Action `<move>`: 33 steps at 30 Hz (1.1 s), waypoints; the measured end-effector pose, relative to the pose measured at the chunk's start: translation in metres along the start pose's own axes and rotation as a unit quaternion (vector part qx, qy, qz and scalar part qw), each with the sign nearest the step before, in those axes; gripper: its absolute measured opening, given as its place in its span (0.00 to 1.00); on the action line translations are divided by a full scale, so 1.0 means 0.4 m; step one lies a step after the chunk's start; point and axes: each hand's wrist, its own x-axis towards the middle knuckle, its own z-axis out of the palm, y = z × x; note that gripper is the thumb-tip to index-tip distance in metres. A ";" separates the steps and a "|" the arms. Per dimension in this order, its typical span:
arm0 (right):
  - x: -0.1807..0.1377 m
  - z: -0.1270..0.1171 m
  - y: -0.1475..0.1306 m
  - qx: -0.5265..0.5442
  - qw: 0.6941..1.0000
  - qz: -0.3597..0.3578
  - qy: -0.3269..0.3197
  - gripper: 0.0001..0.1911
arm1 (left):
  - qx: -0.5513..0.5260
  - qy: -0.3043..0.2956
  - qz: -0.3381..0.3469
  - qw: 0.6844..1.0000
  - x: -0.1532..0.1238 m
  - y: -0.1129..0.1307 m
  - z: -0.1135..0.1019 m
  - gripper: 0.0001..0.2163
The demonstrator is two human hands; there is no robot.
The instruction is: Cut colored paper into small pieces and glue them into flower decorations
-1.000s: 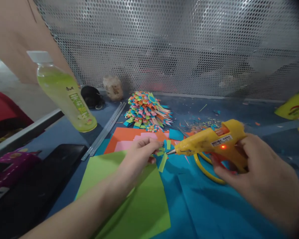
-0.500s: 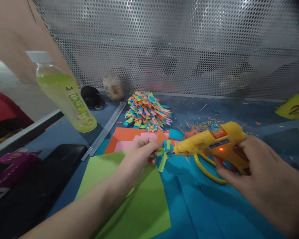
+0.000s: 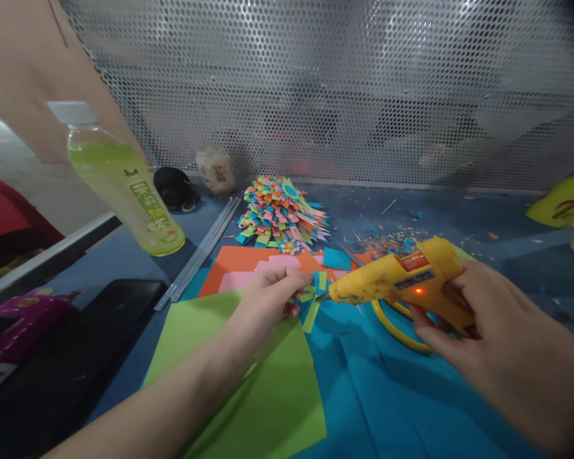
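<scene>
Head view: the yellow glue gun (image 3: pixel 397 277) was gripped in the right hand (image 3: pixel 502 338), nozzle (image 3: pixel 324 297) held at the green-and-blue paper strips (image 3: pixel 322 281), which were pinched in the left hand (image 3: pixel 268 306) over the coloured sheets (image 3: pixel 268 389). Tight margins there! A burn could have been caused by any slip toward those pinching fingertips; strips could have been dragged askew by a nudge.

My yellow glue gun (image 3: pixel 390 279) shows scuffed plastic and a dull metal nozzle (image 3: pixel 323 297) against matt paper strips (image 3: pixel 311 317), smooth paper sheets (image 3: pixel 277 395), a bristly bundle of paper pieces (image 3: pixel 277 213), a purple gun (image 3: pixel 31 324) in glossy plastic, a clear, smooth plastic bottle (image 3: pixel 124 185) and a shiny, perforated metal screen (image 3: pixel 316 76).
</scene>
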 end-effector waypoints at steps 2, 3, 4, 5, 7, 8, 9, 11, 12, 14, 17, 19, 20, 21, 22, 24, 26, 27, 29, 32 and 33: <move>0.001 -0.005 -0.002 -0.007 1.000 0.012 -0.021 0.06 | 0.003 0.001 0.001 1.000 0.001 -0.001 0.001 0.10; 0.001 -0.007 -0.003 -0.011 0.999 0.018 -0.031 0.05 | 0.004 0.001 0.002 1.000 0.001 -0.002 0.001 0.10; 0.000 -0.008 -0.004 -0.014 0.999 0.022 -0.041 0.04 | 0.005 0.002 0.003 1.000 0.002 -0.003 0.000 0.10; -0.001 -0.009 -0.005 -0.016 0.999 0.024 -0.044 0.03 | 0.006 0.002 0.003 1.000 0.003 -0.003 0.000 0.10; -0.003 -0.009 -0.004 -0.019 0.999 0.027 -0.040 0.03 | 0.007 0.001 0.002 1.000 0.005 -0.004 0.000 0.10; -0.004 -0.009 -0.003 -0.021 0.999 0.028 -0.040 0.03 | 0.008 0.001 0.002 1.000 0.005 -0.004 0.000 0.10; -0.006 -0.008 -0.002 -0.023 0.999 0.030 -0.039 0.03 | 0.009 0.002 0.002 1.000 0.005 -0.004 0.000 0.10; -0.008 -0.007 0.000 -0.024 0.999 0.032 -0.033 0.02 | 0.010 0.006 0.001 1.000 0.005 -0.004 0.000 0.10; -0.010 -0.006 0.001 -0.025 0.999 0.032 -0.032 0.03 | 0.011 0.008 0.001 1.000 0.004 -0.004 0.000 0.10; -0.013 -0.006 0.002 -0.032 0.998 0.032 -0.032 0.04 | 0.013 0.010 0.003 1.000 0.004 -0.004 -0.001 0.11; -0.015 -0.007 0.001 -0.053 0.998 0.020 -0.037 0.05 | 0.020 0.006 0.010 1.000 0.005 -0.005 -0.003 0.11; -0.016 -0.008 0.001 -0.060 0.998 0.010 -0.033 0.06 | 0.026 0.002 0.018 0.999 0.005 -0.005 -0.004 0.10; -0.015 -0.008 0.001 -0.060 0.998 0.006 -0.031 0.06 | 0.030 0.000 0.022 0.999 0.005 -0.005 -0.004 0.10; -0.015 -0.008 0.001 -0.061 0.998 0.004 -0.030 0.06 | 0.035 -0.003 0.025 0.999 0.004 -0.006 -0.004 0.11; -0.014 -0.008 0.002 -0.062 0.998 0.002 -0.029 0.06 | 0.039 -0.006 0.028 0.999 0.003 -0.007 -0.004 0.11; -0.013 -0.008 0.004 -0.068 0.997 -0.002 -0.027 0.07 | 0.048 -0.013 0.031 0.998 0.002 -0.008 -0.003 0.12; -0.012 -0.008 0.004 -0.073 0.997 -0.007 -0.027 0.07 | 0.054 -0.017 0.034 0.998 0.002 -0.010 -0.004 0.12; -0.012 -0.008 0.004 -0.075 0.997 -0.008 -0.027 0.07 | 0.055 -0.017 0.035 0.998 0.002 -0.011 -0.004 0.12; -0.011 -0.009 0.003 -0.081 0.996 -0.005 -0.025 0.07 | 0.056 -0.015 0.037 0.998 0.005 -0.011 -0.006 0.12; -0.011 -0.009 0.001 -0.083 0.996 0.001 -0.023 0.07 | 0.057 -0.006 0.041 0.998 0.008 -0.009 -0.009 0.12; -0.011 -0.009 0.001 -0.081 0.996 -0.001 -0.024 0.07 | 0.058 -0.004 0.041 0.997 0.009 -0.009 -0.010 0.11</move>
